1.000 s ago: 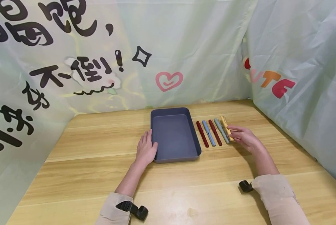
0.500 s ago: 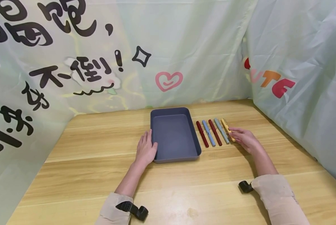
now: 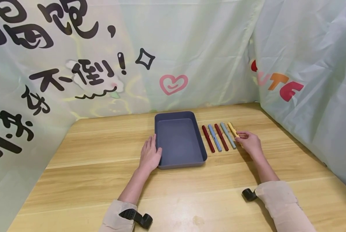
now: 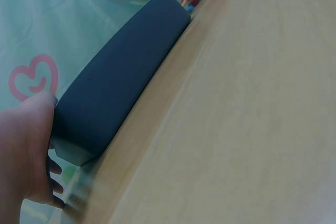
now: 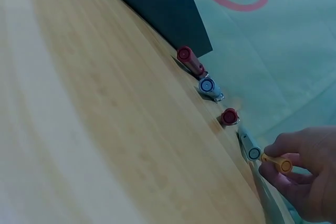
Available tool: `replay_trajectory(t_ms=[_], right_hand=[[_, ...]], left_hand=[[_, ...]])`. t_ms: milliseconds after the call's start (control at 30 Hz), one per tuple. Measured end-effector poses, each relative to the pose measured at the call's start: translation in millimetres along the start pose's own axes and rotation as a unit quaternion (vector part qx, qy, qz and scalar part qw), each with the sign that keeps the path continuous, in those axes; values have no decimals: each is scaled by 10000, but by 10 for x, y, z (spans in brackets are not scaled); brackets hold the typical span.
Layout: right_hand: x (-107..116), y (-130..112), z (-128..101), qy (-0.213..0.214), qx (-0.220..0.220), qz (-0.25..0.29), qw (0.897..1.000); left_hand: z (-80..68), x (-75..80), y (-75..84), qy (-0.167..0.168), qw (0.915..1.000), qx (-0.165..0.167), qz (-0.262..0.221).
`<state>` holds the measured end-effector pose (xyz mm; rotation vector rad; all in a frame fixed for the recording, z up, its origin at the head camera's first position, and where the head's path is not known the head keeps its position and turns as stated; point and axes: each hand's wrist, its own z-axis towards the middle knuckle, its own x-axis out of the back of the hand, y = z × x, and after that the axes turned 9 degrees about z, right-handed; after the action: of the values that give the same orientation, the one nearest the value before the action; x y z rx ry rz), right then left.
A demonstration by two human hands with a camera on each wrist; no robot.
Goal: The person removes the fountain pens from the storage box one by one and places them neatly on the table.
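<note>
Right fingers (image 5: pixel 286 153): we see our right hand (image 3: pixel 249 141) pinching the yellow pen (image 3: pixel 232 129) at its near end, fingers curled round it.
Left fingers (image 3: pixel 153 141): our left hand (image 3: pixel 149 154) lies flat and relaxed against the tray (image 3: pixel 203 151) wall, gripping nothing.
Yellow pen: rightmost of the pen row on the bench (image 3: pixel 190 193), near end apparently raised off the wood.
Row: dark red pen (image 3: pixel 208 138), blue pen (image 3: pixel 215 138), red pen (image 3: pixel 221 137), grey pen (image 3: pixel 228 135), parallel, just right of the tray.
Why, we judge: tray steadied by the left hand; pens laid within the right hand's reach.
</note>
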<state>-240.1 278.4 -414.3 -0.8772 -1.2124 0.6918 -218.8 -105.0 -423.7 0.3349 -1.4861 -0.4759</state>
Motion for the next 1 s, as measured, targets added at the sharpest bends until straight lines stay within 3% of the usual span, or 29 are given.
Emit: replay_trajectory(t_ms=[300,1000], right_hand=[[-83,17,-4,627,783,-534,9935],[-153,111,-13,909,727,-458,9921]], left_hand=[[10,9,6,29,10000,1,15],[-1,1,6,16,10000,-31,13]])
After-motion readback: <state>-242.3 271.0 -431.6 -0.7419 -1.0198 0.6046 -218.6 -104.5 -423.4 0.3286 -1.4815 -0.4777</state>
